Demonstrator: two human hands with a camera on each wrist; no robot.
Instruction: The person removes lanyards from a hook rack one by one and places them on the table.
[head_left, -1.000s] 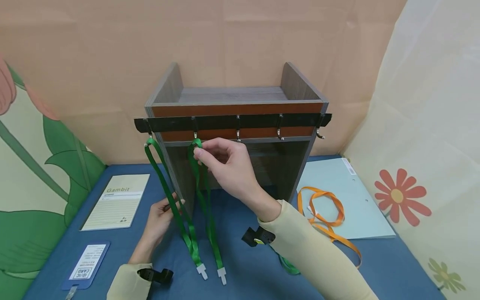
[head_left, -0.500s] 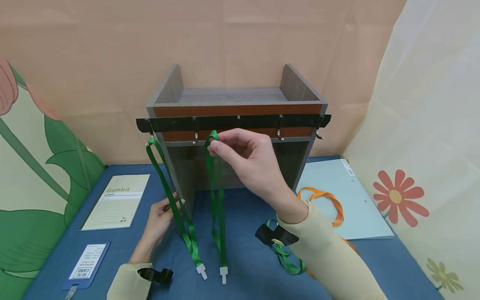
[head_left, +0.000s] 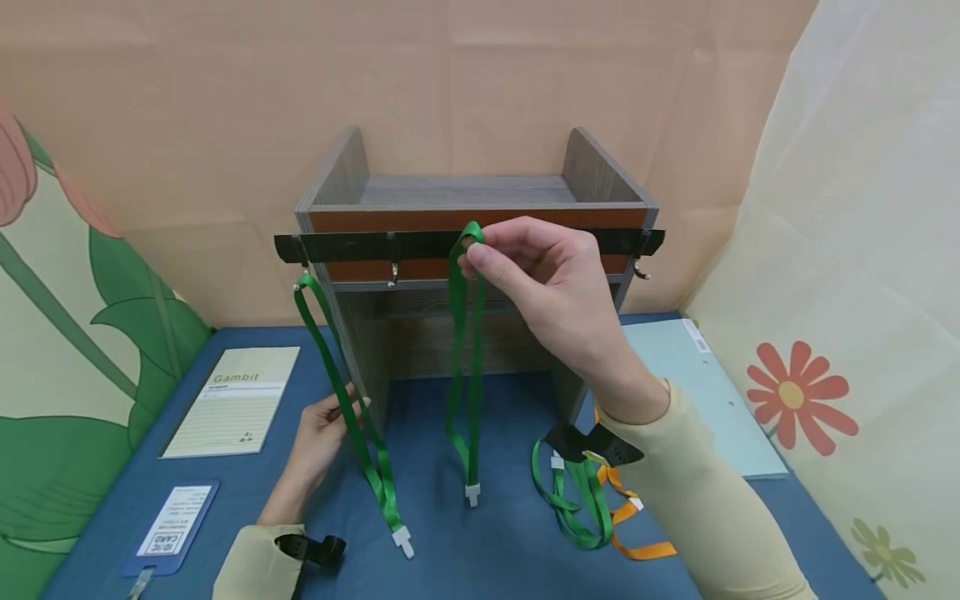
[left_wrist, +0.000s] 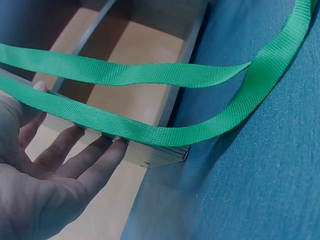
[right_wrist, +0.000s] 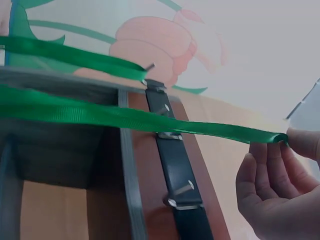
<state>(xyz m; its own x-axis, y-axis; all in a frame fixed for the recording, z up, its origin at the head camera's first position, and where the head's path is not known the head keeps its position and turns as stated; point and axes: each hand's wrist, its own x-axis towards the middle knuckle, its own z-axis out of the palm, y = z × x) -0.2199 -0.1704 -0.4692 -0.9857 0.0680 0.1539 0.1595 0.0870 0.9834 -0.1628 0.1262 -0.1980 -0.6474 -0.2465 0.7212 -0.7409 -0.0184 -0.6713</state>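
Observation:
My right hand point(head_left: 570, 300) pinches the top of a green lanyard loop point(head_left: 457, 308) between thumb and fingers, in front of the black hook rail point(head_left: 337, 247). The lanyard's white clip point(head_left: 472, 494) dangles below. On the leftmost hook hangs another green lanyard point(head_left: 387, 492), also with a white clip. Behind that strap is my left hand point(head_left: 315, 446); in the left wrist view its extended fingers point(left_wrist: 100, 165) touch the shelf's side panel point(left_wrist: 160, 156). The second hook point(head_left: 393, 273) is bare; my right hand hides hooks farther right.
The grey wooden shelf point(head_left: 465, 190) stands on blue cloth. Right of it lie a coiled green lanyard point(head_left: 592, 508), an orange lanyard point(head_left: 645, 552) partly under my sleeve, and a pale blue folder point(head_left: 712, 400). At left are a notepad point(head_left: 236, 404) and a blue card holder point(head_left: 171, 525).
My right hand has carried its lanyard right and upward, away from the second hook to the rail's middle. My left hand and the lanyard on the first hook stay where they were.

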